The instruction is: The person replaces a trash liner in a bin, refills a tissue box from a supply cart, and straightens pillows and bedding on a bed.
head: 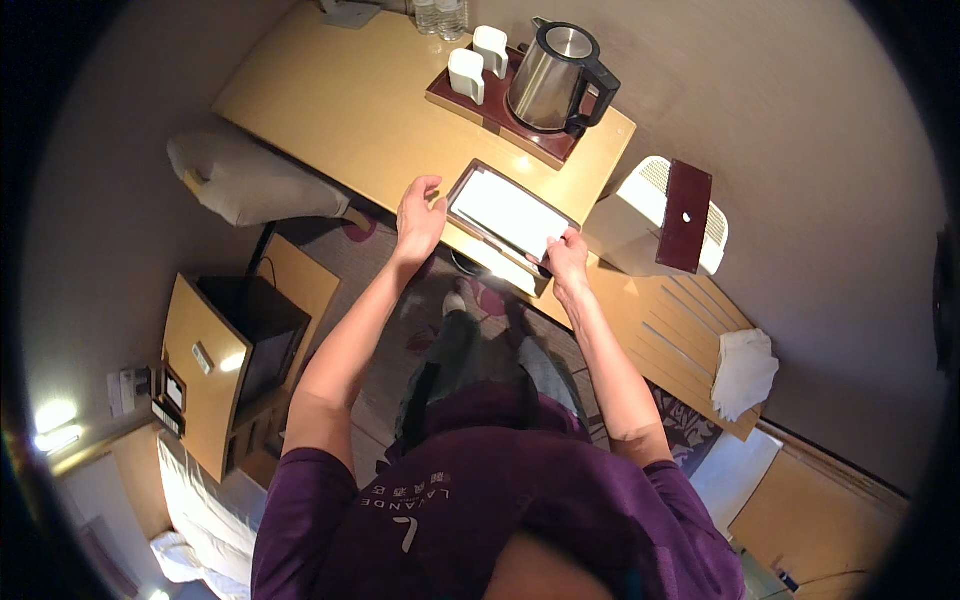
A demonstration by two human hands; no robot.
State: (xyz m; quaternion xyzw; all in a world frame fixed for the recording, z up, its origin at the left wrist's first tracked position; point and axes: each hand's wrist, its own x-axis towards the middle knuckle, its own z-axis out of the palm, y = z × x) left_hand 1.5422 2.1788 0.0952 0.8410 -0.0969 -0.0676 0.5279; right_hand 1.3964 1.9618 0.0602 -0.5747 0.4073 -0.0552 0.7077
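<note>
A shallow dark brown tray [461,178] with a stack of white paper [510,210] in it lies at the front edge of a light wood desk [337,120]. My right hand [568,261] grips its near right corner, the thumb on top by the paper and the other fingers mostly hidden. My left hand [421,221] is beside the left end, fingers apart and curved, holding nothing. Whether its thumb touches the rim I cannot tell. Bright light glares off the tray's near side.
Behind stands a dark red tray [491,118] with a steel kettle [546,82] and two white cups [466,73]. To the right are a white container [630,217] under a dark red panel [684,217] and a slatted wood bench [667,322]. A pale chair [247,176] is at left.
</note>
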